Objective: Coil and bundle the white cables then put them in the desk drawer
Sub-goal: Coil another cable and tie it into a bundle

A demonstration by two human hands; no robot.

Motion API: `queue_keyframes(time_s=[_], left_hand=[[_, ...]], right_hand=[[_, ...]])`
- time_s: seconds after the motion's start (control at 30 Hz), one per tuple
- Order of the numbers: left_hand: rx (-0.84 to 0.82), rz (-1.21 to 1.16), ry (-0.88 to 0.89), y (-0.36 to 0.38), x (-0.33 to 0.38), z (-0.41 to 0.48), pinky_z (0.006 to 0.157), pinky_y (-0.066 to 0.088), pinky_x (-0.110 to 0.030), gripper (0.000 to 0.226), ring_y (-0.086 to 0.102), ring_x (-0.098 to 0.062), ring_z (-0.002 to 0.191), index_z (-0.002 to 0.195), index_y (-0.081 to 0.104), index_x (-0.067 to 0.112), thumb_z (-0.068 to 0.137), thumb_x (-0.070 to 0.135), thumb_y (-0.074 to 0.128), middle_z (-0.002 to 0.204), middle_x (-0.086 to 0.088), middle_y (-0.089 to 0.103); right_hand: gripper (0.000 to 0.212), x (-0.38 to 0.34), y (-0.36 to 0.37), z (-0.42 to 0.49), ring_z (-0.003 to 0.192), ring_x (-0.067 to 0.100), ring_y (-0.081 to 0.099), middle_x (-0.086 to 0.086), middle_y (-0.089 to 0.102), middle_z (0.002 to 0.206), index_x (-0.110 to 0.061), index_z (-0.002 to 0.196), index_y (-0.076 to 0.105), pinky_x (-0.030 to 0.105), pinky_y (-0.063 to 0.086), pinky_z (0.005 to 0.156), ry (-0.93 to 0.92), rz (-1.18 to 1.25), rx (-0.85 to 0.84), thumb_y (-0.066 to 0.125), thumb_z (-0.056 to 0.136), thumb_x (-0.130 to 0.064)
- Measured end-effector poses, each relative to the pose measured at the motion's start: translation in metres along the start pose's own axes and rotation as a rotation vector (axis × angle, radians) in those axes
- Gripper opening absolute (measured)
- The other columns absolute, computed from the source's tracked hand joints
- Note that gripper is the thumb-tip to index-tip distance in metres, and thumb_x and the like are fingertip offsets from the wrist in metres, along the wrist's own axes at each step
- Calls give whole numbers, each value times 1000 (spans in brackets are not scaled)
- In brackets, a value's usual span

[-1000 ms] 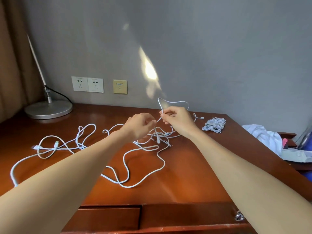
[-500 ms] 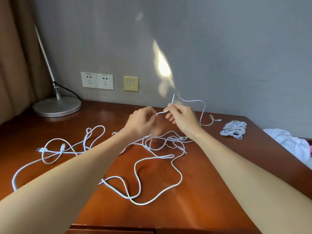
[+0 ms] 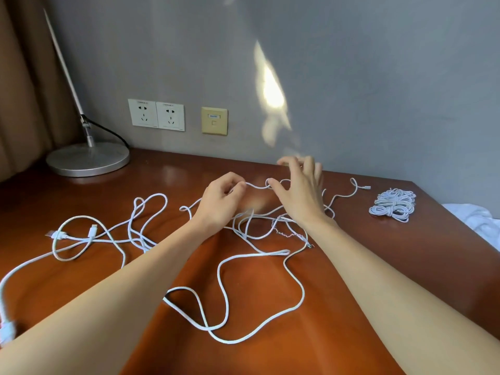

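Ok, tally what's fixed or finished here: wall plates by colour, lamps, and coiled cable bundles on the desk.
White sockets: 2
Beige wall plate: 1
Lamp: 1
Coiled cable bundle: 1
Total: 5

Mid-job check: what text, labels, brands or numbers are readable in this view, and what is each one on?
Nothing is legible.
Left wall socket: tiny print along the top edge, too small to read.
Right wall socket: the same tiny print, unreadable.
Yellow wall plate: a small label above the port, blurred, unreadable.
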State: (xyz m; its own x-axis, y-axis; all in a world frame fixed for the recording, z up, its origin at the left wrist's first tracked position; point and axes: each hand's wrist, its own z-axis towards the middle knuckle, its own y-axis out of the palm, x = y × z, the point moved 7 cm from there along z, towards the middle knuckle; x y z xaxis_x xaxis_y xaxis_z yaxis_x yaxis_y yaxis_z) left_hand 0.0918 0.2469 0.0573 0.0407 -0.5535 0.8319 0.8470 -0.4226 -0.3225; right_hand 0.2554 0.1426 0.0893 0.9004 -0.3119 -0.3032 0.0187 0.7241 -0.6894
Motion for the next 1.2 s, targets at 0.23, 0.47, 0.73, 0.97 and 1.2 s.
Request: queue_keyframes(time_s=[0.23,0.47,0.73,0.97,1.2], left_hand=[[68,-103,-82,-3,-17,-6,72,46,-11,16,61,-5,77,99,69,15,105,24,57,90,0,71],[66,-122,-88,1,-23,-16,62,44,-10,19,55,4,63,99,68,14,106,26,55,75,1,61],[-162,-419,-240,13,-11,-25,55,37,-18,43,35,-9,50,74,46,5,109,28,41,55,3,34],[-165,-1063,-453,13,-20,-30,50,14,-26,33,12,-11,50,87,60,14,109,29,39,50,6,18],[-133,-1376,-559,13,-20,-35,55,13,-25,34,11,-12,50,85,67,12,104,31,47,46,5,22]], right_hand=[[25,-2,28,-14,136,18,36,-1,55,138,-17,95,69,39,31,115,-133,102,-150,51,105,-31],[35,-7,24,-34,87,16,49,-5,54,84,-14,85,53,33,43,76,-1,199,-145,41,107,-38],[41,-10,13,-47,78,8,50,-12,48,76,-30,74,45,24,38,66,18,290,-232,36,102,-59],[43,-13,4,-49,88,10,48,-17,54,80,-35,79,52,35,42,87,-114,223,-170,26,110,-49],[29,-4,15,-53,96,4,57,-19,65,103,-28,128,61,22,44,81,-86,195,-260,40,111,-37]])
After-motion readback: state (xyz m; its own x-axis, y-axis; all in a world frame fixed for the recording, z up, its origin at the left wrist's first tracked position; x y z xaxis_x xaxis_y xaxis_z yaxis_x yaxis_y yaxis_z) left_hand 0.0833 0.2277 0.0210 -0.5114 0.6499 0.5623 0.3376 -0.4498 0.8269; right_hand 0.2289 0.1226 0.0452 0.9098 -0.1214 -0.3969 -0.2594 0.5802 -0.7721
